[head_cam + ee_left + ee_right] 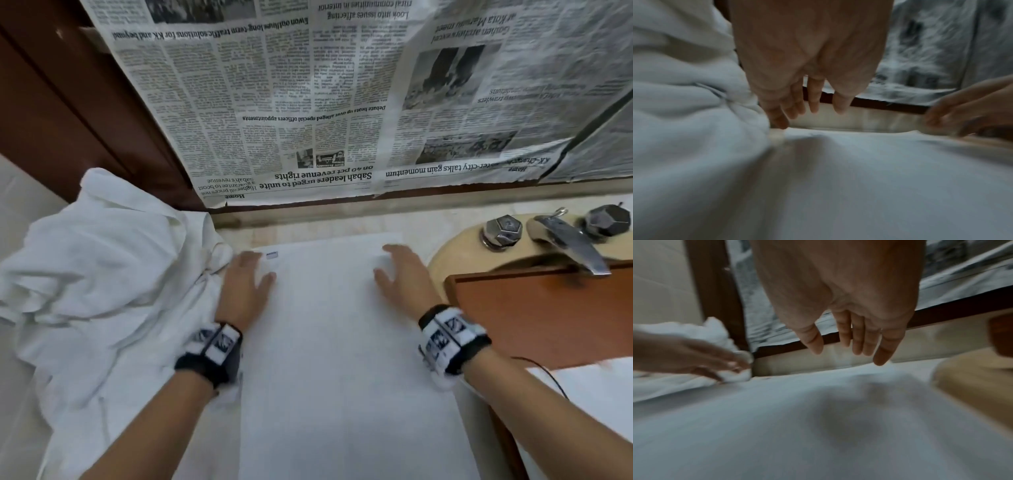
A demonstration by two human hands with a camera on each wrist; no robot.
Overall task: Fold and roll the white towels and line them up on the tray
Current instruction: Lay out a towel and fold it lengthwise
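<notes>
1. Since the flat towel [342, 342] runs lengthwise away from me down the desk [394, 219], the near end is just under my forearms and there's nothing to fuss with down here. It looks folded into a long strip already, so I'd guess rolling comes next.
2. Left hand [245, 284] sits at the strip's left edge near the far end, fingers out straight and spread, nothing pinched. In the left wrist view the fingertips [777, 120] are right at the cloth where it meets the pile, though it's too blurry to say if they press.
3. Right hand [400, 274] mirrors it on the right edge, grip apart and relaxed, holding nothing. The wrist view shows the palm hanging a bit above the towel. My read: both hands are flattening or squaring the far end.
4. Crumpled towel pile [102, 267] is heaped on my left, touching the strip, handy for grabbing the next one.
5. Wooden tray [548, 318] is on my right over the sink, under the faucet [568, 243]. No rolls on the part I can see.
6. Newspaper [308, 102] covers the wall at the back.
</notes>
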